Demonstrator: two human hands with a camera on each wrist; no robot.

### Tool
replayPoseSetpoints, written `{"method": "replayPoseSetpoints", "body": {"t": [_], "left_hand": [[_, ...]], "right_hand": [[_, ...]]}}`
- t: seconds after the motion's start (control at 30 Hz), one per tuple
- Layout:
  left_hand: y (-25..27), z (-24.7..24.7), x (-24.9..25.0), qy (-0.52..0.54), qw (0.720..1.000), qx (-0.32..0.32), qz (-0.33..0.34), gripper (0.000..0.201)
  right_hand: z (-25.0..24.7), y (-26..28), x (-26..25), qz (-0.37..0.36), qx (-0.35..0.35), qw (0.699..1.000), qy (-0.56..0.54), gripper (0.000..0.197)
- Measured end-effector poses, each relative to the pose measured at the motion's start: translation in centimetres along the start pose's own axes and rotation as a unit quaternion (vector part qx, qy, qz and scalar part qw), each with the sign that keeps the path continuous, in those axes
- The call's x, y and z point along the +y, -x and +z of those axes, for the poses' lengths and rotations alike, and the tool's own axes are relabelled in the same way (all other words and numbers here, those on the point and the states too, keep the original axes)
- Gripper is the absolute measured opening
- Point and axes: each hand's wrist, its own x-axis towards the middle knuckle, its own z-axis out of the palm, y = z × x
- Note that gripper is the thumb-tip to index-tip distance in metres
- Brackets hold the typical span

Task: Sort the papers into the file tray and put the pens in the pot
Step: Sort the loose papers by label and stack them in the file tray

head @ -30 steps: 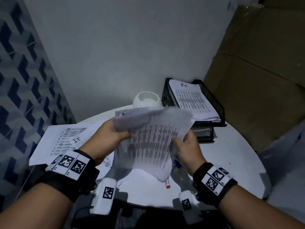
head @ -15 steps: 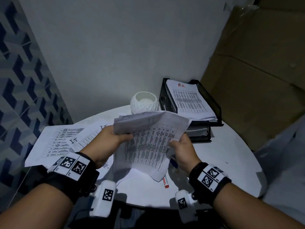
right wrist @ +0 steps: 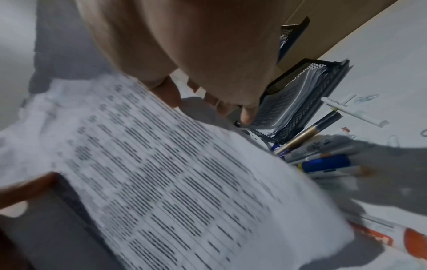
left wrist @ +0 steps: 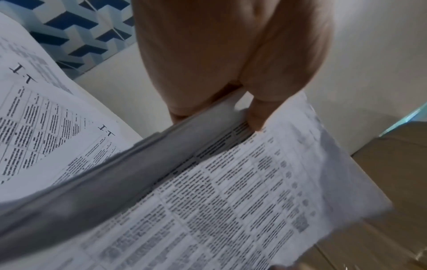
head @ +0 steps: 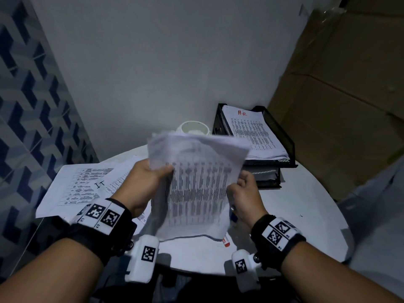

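A sheaf of printed papers [head: 196, 189] is held up over the round white table [head: 306, 204]. My left hand [head: 161, 171] grips its left edge; in the left wrist view the thumb and fingers [left wrist: 256, 117] pinch the sheets. My right hand [head: 238, 184] pinches the right edge, thumb on top [right wrist: 167, 93]. The black mesh file tray [head: 282, 136] stands behind, with sheets marked "HR" [head: 251, 132] on its top tier. The white pot [head: 193, 127] is half hidden behind the sheaf. Several pens [right wrist: 323, 157] lie beside the tray, mostly hidden in the head view.
Sheets marked "IT" [head: 76, 186] lie spread on the table's left side, overhanging its edge. A red-tipped pen [head: 226, 242] pokes out under the sheaf near the front. Cardboard boxes [head: 338, 95] stand at the right, a tiled wall [head: 32, 106] at the left. Paper clips [right wrist: 369, 98] lie by the pens.
The sheaf has been raised and tipped more upright between both hands, so its top edge now covers part of the pot. Both hands stay on its edges.
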Motion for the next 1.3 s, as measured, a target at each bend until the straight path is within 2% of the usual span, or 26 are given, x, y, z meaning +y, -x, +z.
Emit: {"method": "replayPoseSetpoints", "body": {"t": [0.1, 0.17, 0.23, 0.3, 0.37, 0.47, 0.53, 0.6, 0.7, 0.77, 1.0, 1.17, 1.3], "left_hand": [[-0.5, -0.7, 1.3, 0.097, 0.993, 0.072, 0.007, 0.014], [-0.7, -1.3, 2.2, 0.145, 0.985, 0.098, -0.005, 0.011], [-0.8, -1.9, 2.6, 0.159, 0.979, 0.125, -0.03, 0.028], [-1.0, -2.5, 2.4, 0.158, 0.975, 0.145, -0.054, 0.035], [-1.2, -2.8, 2.1, 0.159, 0.974, 0.145, -0.069, 0.022], [-1.2, -2.5, 1.9, 0.141, 0.977, 0.14, -0.075, 0.025], [-0.9, -2.0, 2.2, 0.13, 0.982, 0.111, -0.075, 0.014], [-0.5, -1.6, 2.4, 0.098, 0.99, 0.068, -0.077, 0.01], [-0.6, -1.4, 2.2, 0.073, 0.993, 0.037, -0.083, 0.007], [-0.5, -1.4, 2.3, 0.063, 0.995, 0.026, -0.078, 0.016], [-0.4, -1.6, 2.2, 0.018, 0.997, 0.01, -0.079, 0.016], [-0.7, -1.9, 2.0, 0.006, 0.997, 0.005, -0.074, 0.015], [-0.9, -2.0, 1.9, -0.001, 0.997, 0.006, -0.074, 0.013]], "right_hand": [[-1.0, -0.6, 0.6, 0.03, 0.044, 0.998, -0.015, 0.053], [-1.2, -1.0, 1.5, 0.091, 0.023, 0.994, -0.047, 0.06], [-0.9, -0.9, 1.8, 0.157, -0.013, 0.983, -0.092, 0.068], [-0.1, -0.2, 1.7, 0.203, -0.056, 0.97, -0.119, 0.057], [0.4, 0.4, 2.0, 0.228, -0.102, 0.958, -0.142, 0.034], [0.7, 0.8, 2.6, 0.23, -0.121, 0.951, -0.167, 0.037], [0.7, 0.9, 2.4, 0.229, -0.115, 0.953, -0.161, 0.039], [0.3, 0.9, 2.2, 0.239, -0.086, 0.955, -0.15, 0.036], [-0.6, 0.4, 2.0, 0.256, -0.038, 0.959, -0.12, 0.029], [-1.5, -0.4, 2.4, 0.261, 0.004, 0.958, -0.119, 0.033], [-4.9, -2.2, 3.5, 0.272, 0.116, 0.946, -0.133, 0.04], [-5.8, -2.5, 5.0, 0.299, 0.155, 0.926, -0.169, 0.046], [-5.9, -1.8, 4.0, 0.291, 0.214, 0.911, -0.198, 0.027]]}}
